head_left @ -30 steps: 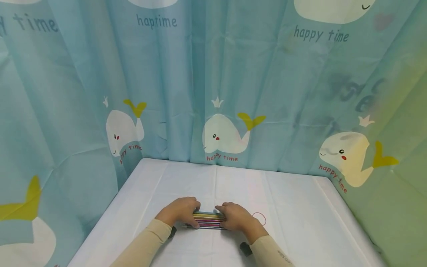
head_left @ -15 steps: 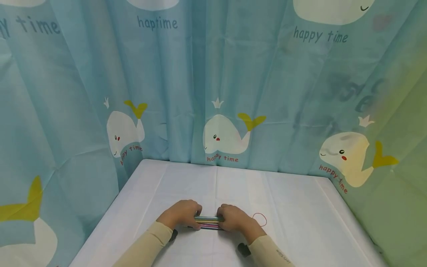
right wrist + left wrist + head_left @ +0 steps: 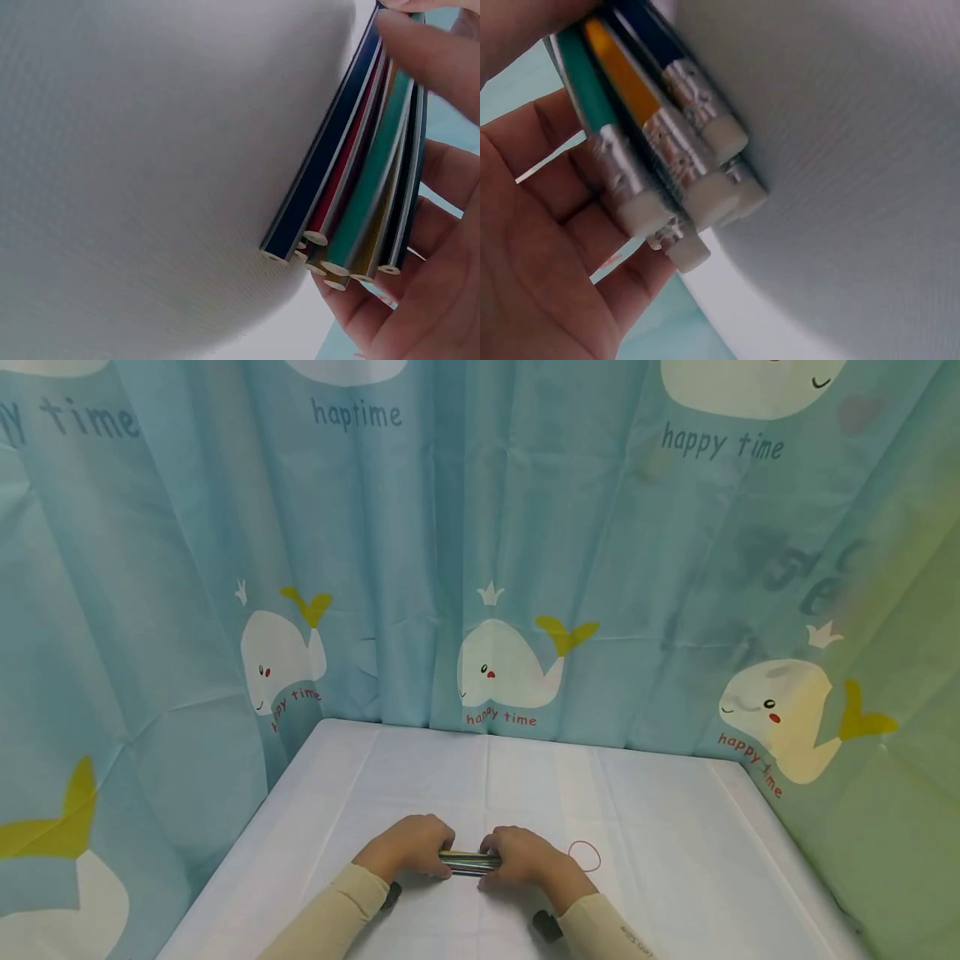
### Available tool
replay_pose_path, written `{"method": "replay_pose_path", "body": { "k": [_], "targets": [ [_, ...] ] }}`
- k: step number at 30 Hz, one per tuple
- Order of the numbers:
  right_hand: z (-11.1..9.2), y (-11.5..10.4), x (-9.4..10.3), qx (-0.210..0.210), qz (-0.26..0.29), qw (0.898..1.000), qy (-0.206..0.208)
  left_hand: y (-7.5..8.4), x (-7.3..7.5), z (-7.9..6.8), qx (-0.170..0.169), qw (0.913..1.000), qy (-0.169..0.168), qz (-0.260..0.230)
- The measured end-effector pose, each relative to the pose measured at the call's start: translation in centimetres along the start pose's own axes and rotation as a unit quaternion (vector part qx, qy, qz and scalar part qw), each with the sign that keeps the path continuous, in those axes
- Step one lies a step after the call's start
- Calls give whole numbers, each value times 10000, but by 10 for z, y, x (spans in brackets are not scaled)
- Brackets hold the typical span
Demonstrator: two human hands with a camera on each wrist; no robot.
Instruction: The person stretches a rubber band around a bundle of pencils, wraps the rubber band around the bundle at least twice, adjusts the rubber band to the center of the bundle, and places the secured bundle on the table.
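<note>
A blue-green curtain (image 3: 405, 527) printed with white whales hangs round the white table (image 3: 660, 827). Two beige sleeves (image 3: 330, 910) reach in from the near edge. The left hand (image 3: 408, 845) and right hand (image 3: 525, 856) face each other, partly closed, each gripping one end of the same bundle with the thumb on one side and bent fingers on the other. That bundle is pencils (image 3: 470, 863) (striped silver with blue, teal, yellow and red), lying crosswise between the hands near the table's front; whether it touches the cloth is hard to tell. A thin red ring (image 3: 598, 852) lies beside the right wrist. Under each forearm sits a black block (image 3: 547, 927). White erasers (image 3: 724, 139) cap the left ends, slightly uneven; the right ends are flat and unsharpened.
</note>
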State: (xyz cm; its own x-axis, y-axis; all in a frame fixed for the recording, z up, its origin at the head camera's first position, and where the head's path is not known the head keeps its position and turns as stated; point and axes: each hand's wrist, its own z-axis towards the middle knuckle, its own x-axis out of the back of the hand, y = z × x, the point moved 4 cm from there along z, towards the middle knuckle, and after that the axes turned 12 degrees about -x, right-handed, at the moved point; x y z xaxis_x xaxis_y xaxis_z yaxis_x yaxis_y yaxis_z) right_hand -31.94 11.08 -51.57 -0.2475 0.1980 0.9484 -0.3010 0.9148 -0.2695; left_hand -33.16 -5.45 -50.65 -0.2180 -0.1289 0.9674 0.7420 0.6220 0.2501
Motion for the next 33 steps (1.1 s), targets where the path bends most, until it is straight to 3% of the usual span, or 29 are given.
{"method": "replay_pose_path", "body": {
  "k": [16, 26, 33],
  "targets": [
    [-2, -6, -5, -244, -455, 9987, 39, 4, -6, 0, 53, 9998, -3, 186],
    [-6, -13, -9, -230, -623, 9978, 53, 13, -9, 0, -74, 9977, 64, 674],
    [-8, -20, -10, -67, -1025, 9942, 310, 14, -13, 1, -122, 9968, 39, 788]
  ]
}}
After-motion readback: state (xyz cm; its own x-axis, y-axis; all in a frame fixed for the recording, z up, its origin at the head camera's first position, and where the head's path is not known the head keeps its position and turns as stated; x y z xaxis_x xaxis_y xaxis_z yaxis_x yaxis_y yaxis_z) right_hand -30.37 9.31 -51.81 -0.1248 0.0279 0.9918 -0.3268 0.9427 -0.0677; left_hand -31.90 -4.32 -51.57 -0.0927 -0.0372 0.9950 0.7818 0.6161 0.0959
